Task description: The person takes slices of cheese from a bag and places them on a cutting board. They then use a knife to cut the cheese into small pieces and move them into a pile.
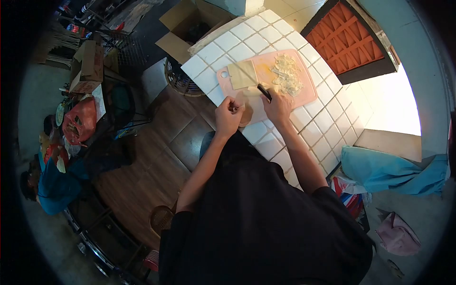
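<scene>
My right hand is wrapped round a black-handled knife over the near side of the pink cutting board; its blade is hard to see. To its left, my left hand is closed in a pinch at the board's near edge, and I cannot tell what lies between the fingers. A brown rounded thing shows right beside those fingers. Pale thin slices are heaped on the board's far right part. A flat tan square piece lies at the board's left, near its hole.
The board rests on a white-tiled counter. An open cardboard box and a woven basket stand beyond its left edge. An orange lattice panel is at the back right. A teal cloth hangs at right; a red bag sits far left.
</scene>
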Demonstrator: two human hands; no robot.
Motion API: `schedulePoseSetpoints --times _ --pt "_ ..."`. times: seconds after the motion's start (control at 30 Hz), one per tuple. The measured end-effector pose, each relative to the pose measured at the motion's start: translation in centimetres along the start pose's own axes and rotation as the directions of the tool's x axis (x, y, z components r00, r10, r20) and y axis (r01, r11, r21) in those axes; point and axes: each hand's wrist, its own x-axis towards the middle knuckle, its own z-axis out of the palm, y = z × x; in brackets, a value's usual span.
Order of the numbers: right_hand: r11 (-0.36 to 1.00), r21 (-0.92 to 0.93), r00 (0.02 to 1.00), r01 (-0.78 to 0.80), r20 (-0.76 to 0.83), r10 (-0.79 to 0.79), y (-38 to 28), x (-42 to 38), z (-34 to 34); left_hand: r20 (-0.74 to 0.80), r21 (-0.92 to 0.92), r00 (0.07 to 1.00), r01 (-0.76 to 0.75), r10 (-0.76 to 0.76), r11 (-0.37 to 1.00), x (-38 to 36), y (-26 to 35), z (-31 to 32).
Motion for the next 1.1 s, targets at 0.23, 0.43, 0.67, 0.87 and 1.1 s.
schedulePoseSetpoints --times 0.23,0.43,0.67,0.87,1.1 --pt "0.995 0.056 0.982 -0.081 -0.169 0.089 0.5 1.9 -1.7 0.142 -0.495 0.989 0.110 -0.044 0.862 1.8 2.3 1.7" --pt "0.927 0.366 0.991 -0.082 -0.065 0.114 1.7 -2.5 -2.0 -0.015 0.213 0.994 0.111 -0.110 0.971 -0.4 0.9 1.0" --pt "0.914 0.378 0.987 -0.148 0.117 0.112 1.6 -9.5 -0.9 0.002 0.494 0.955 -0.258 0.295 0.830 -1.4 0.1 0.9" --pt "0.932 0.316 0.979 -0.178 0.156 0.134 1.8 -12.6 0.7 -0.039 0.514 0.932 -0.291 0.361 0.807 -1.1 -0.7 1.0" --pt "0.966 0.209 0.982 -0.151 0.146 0.122 1.3 -13.3 0.9 -0.091 0.495 0.878 -0.370 0.470 0.786 -0.9 -1.2 1.1"
